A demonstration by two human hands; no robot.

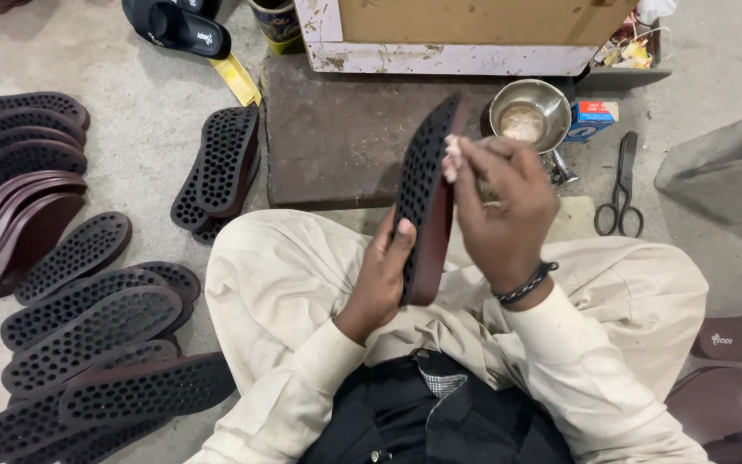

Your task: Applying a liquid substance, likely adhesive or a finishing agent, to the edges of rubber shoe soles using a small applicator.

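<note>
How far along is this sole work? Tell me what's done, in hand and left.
Done: cannot tell; the soles fanned out on the floor show no visible mark of treatment. In hand: the left hand holds one studded sole on edge while the right hand presses a small pale wad to its rim. Left: unclear; another stack lies by the dark slab.

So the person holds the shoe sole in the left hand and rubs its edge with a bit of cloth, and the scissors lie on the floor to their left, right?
Not quite: the scissors lie on the floor to the person's right, past the small metal bowl. The head view shows it. The rest stands: the left hand holds the shoe sole, and the right hand presses a pale bit of cloth to its edge.
</note>
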